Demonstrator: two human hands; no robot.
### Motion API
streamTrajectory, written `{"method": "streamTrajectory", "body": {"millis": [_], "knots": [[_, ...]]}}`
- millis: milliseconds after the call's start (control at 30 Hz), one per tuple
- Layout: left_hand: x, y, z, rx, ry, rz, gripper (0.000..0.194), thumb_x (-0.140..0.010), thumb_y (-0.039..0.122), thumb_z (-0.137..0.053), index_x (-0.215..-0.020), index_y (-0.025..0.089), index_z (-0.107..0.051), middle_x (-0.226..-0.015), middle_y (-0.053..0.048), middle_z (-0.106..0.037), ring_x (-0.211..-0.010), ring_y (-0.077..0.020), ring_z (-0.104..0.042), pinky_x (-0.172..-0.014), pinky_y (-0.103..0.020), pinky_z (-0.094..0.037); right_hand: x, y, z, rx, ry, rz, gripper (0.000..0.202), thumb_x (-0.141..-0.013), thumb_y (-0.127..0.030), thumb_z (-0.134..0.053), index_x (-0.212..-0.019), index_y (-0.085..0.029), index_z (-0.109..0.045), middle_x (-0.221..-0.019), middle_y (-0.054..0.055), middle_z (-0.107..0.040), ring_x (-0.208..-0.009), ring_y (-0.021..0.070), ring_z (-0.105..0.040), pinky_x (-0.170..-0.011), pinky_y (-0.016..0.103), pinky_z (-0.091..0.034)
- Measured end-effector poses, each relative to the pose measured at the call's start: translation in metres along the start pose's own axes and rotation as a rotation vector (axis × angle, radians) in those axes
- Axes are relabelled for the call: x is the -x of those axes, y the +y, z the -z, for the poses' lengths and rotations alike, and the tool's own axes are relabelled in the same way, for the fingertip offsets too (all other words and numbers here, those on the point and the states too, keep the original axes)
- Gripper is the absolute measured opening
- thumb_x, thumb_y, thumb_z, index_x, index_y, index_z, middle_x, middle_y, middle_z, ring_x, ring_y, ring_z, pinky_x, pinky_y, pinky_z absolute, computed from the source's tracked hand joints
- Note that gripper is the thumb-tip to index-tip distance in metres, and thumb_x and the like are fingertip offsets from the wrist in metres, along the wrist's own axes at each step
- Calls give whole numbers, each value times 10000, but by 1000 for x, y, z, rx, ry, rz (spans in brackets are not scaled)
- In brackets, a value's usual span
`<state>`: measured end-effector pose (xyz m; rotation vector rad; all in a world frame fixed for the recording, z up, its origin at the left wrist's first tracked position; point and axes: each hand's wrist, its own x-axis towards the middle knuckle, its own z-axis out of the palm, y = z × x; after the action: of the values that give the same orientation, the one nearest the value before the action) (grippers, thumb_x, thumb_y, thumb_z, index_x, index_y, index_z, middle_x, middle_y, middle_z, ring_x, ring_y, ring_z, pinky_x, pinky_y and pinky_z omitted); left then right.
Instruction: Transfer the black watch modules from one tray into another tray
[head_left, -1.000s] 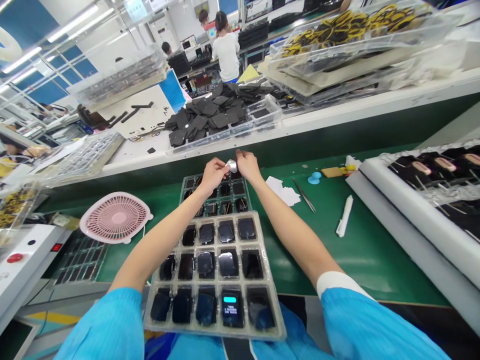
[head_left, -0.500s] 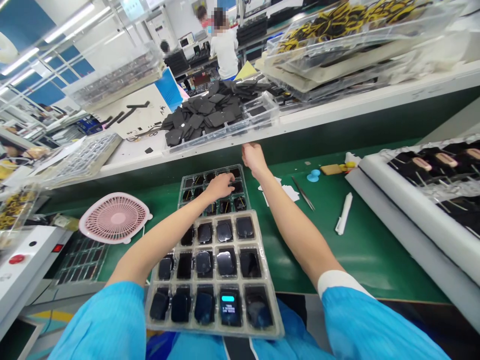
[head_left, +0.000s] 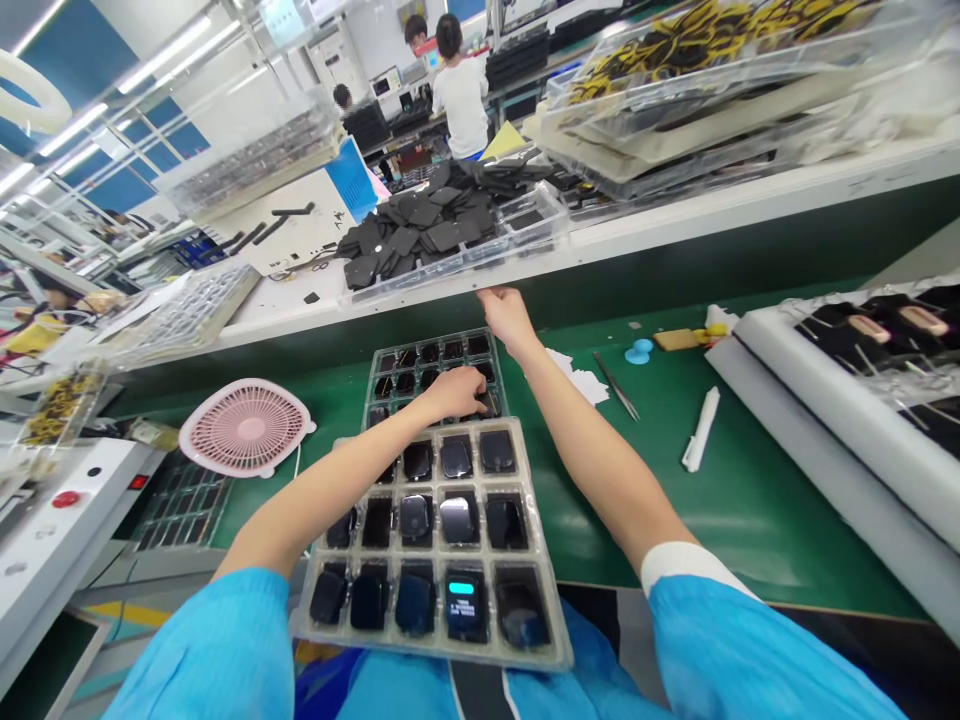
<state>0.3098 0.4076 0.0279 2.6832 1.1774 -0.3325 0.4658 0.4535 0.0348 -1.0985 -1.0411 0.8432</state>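
Note:
My left hand [head_left: 457, 392] is over the far clear tray [head_left: 369, 400], its thumb and bent fingertips apart at a cell on the right side. Dark square pieces, some with yellow marks, sit in that tray's cells. My right hand [head_left: 507, 316] is closed, its fingers curled against the underside of the shelf edge; anything inside them is hidden. Closer to me, a second tray [head_left: 480, 560] rests tilted against my body and the table edge, filled with black watch-like units. One unit [head_left: 466, 605] has a lit screen with a cyan bar and small text.
On the green table [head_left: 622, 520] lie tweezers [head_left: 617, 386], a white pen [head_left: 701, 428], white paper pieces [head_left: 583, 380], and a blue suction cup [head_left: 639, 351]. A pink fan [head_left: 246, 427] stands left. The shelf holds a heap of black pieces [head_left: 420, 225]. People are in the background.
My left hand has moved right and nearer to me, to a lower cell of the far tray. My right hand stays at the shelf edge. The view has shifted slightly.

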Motion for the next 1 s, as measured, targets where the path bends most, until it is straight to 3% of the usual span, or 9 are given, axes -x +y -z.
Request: {"method": "streamTrajectory", "body": {"millis": [200, 367, 467, 567, 633, 700, 833, 1000], "knots": [[2, -8, 2, 453, 128, -73, 157, -788, 155, -848, -793, 174, -692, -807, -37, -760, -803, -207, -716, -752, -304, -524, 9, -8, -2, 120, -4, 38, 516, -1003, -431, -603, -619, -254, -307, -598, -43, -269, -624, 145, -266, -667, 331, -278], [10, -37, 32, 874, 519, 130, 117, -784, 142, -808, -814, 159, -696, -743, -38, -730, -694, -175, -685, -671, -294, -553, 14, -14, -7, 254, 15, 48, 522, -1011, -476, -588, -603, -249, -355, -596, -29, -353, -642, 163, -354, -700, 338, -320], [16, -48, 52, 1046, 670, 154, 105, -790, 177, -784, -871, 147, -725, -771, -39, -722, -615, -149, -637, -561, -270, -535, 23, -14, -18, 298, -91, 86, 522, -1010, -619, -528, -659, -236, -477, -647, -3, -490, -694, 185, -460, -735, 337, -359], [20, -46, 61, 1086, 743, 115, 131, -760, 190, -798, -870, 142, -746, -786, -35, -725, -606, -131, -609, -548, -254, -526, 36, -11, -32, 315, -218, 118, 508, -988, -694, -501, -786, -233, -565, -724, 18, -587, -753, 214, -534, -764, 341, -389], [21, -39, 62, 1101, 780, 125, 150, -737, 193, -822, -851, 144, -738, -731, -22, -712, -601, -127, -597, -559, -246, -515, 42, -9, -41, 296, -228, 121, 459, -995, -664, -492, -839, -241, -574, -784, 34, -629, -809, 232, -571, -784, 347, -406], [20, -33, 61, 1126, 818, 169, 212, -714, 199, -857, -874, 146, -728, -673, -8, -694, -582, -128, -588, -572, -251, -510, 45, -8, -46, 220, -200, 93, 427, -1017, -617, -455, -838, -245, -563, -805, 37, -644, -813, 228, -592, -785, 345, -427], [17, -22, 60, 1123, 874, 201, 301, -714, 212, -888, -947, 156, -706, -694, -17, -728, -586, -144, -624, -614, -271, -522, 41, -5, -48, 65, -176, 12, 445, -1041, -562, -396, -756, -244, -523, -641, 0, -571, -658, 191, -572, -721, 331, -465], [7, -17, 62, 1083, 897, 185, 244, -766, 214, -870, -942, 172, -707, -702, -13, -730, -632, -159, -666, -615, -259, -517, 27, 5, -39, 31, 22, -8, 478, -1017, -595, -439, -705, -238, -501, -665, 10, -558, -663, 182, -536, -630, 311, -447]]}}
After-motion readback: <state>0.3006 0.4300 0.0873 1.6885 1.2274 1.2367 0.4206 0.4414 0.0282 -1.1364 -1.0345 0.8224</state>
